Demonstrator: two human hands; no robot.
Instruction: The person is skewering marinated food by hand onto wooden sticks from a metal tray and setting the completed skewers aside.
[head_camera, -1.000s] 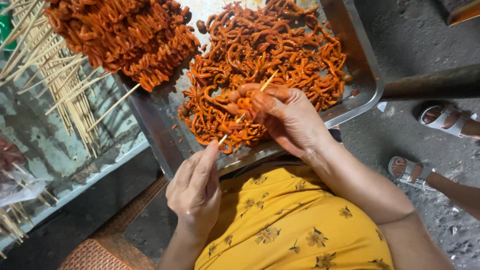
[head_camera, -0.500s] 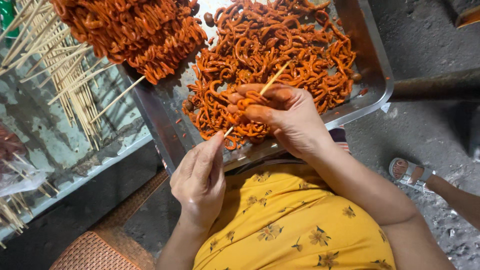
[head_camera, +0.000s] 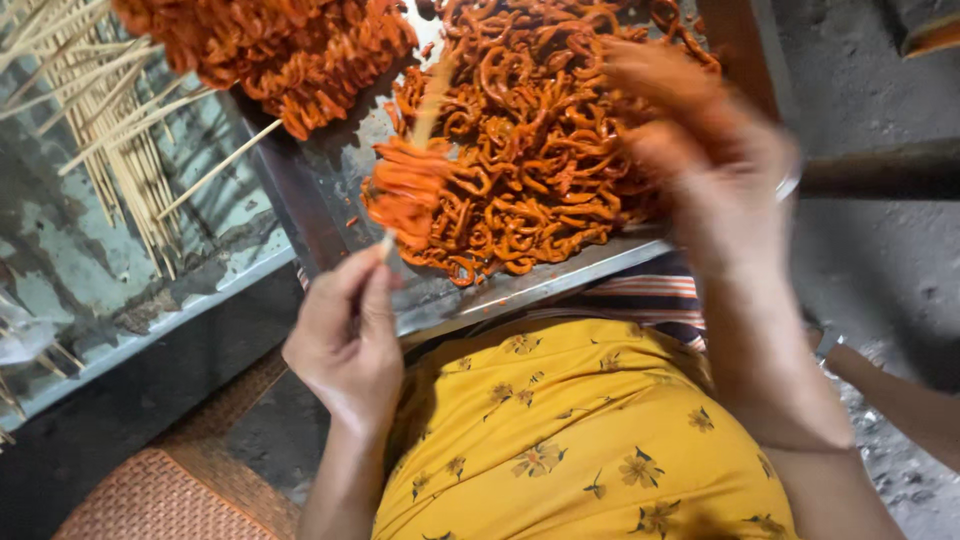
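My left hand (head_camera: 348, 340) pinches the lower end of a thin bamboo skewer (head_camera: 420, 120) that carries a bunch of orange marinated strips (head_camera: 405, 190) near its middle. My right hand (head_camera: 715, 170) is blurred with motion over the right side of a metal tray (head_camera: 520, 290) heaped with curled orange marinated pieces (head_camera: 530, 160). Whether it holds any pieces I cannot tell. The tray rests across my lap, above my yellow flowered garment (head_camera: 580, 440).
A pile of loaded skewers (head_camera: 290, 50) lies at the top left, their bare bamboo ends (head_camera: 110, 130) fanning over a worn metal surface (head_camera: 130, 290). A woven mat (head_camera: 150, 500) lies at lower left. Another person's limb (head_camera: 890, 395) shows at the right edge on concrete floor.
My left hand has taken the skewer's lower end and holds it upright with strips on it. My right hand let go of the skewer and swung up over the tray's right side.
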